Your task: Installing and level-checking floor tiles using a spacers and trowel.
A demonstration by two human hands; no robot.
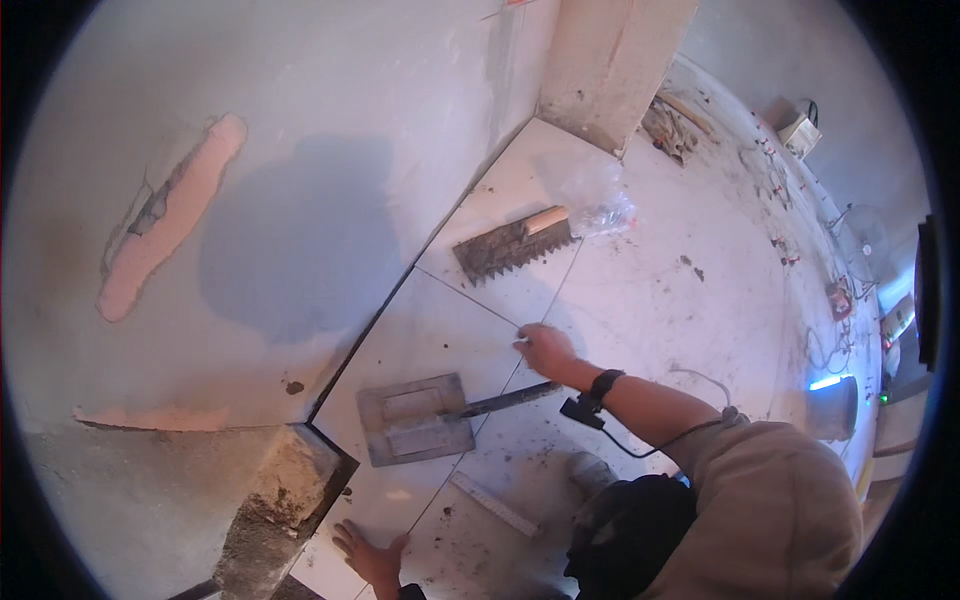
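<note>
We'd best work lightly, left grip (372, 563) spread on near floor tile (330, 545), right grip (522, 341) pinched together at the far tile joint (468, 297).

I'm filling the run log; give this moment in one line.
left hand: fingers spread on floor tile; right hand: at tile joint, grip unclear; flat trowel: on tiles; notched trowel: beyond right hand

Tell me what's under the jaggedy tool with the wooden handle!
Around the notched trowel you can see white floor tile, with crumpled clear plastic beside its handle. Whatever lies directly beneath the dark blade is hidden.
</note>
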